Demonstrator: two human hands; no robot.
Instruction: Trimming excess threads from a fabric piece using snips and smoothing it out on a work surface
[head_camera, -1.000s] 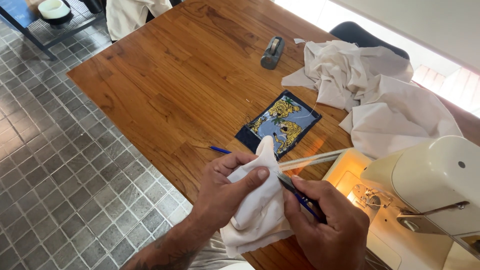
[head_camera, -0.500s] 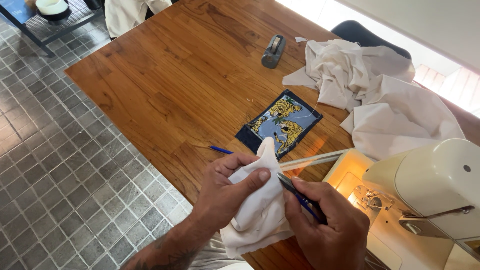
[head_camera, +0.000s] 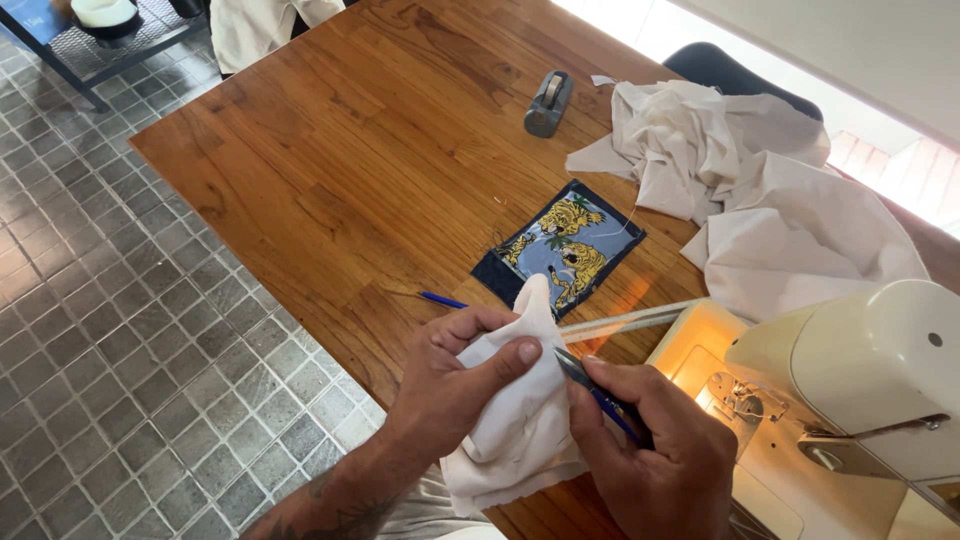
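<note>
The wooden surface (head_camera: 330, 170) fills most of the view, with grey floor tiles (head_camera: 110, 380) at 9 o'clock. A cream sewing machine (head_camera: 860, 390) stands at 3 o'clock, its lamp lit, and a heap of off-white fabric (head_camera: 760, 190) lies at 1 o'clock. Near the centre rests a dark-blue patch with yellow tigers (head_camera: 560, 250); a grey tape dispenser (head_camera: 548, 102) sits at 12 o'clock.

At 6 o'clock, the left hand (head_camera: 455, 385) is clenched around a small white cloth piece (head_camera: 515, 420), thumb pressed on top. The right hand (head_camera: 655, 455) grips a thin blue-handled tool (head_camera: 600, 395), whose long axis runs from 4 o'clock up toward 10 o'clock, its tip meeting the cloth just beside the left thumb. The cloth thus lies at 9 o'clock from the right hand, touching both hands. A clear ruler (head_camera: 630, 320) and a blue pen (head_camera: 442, 299) lie just beyond.
</note>
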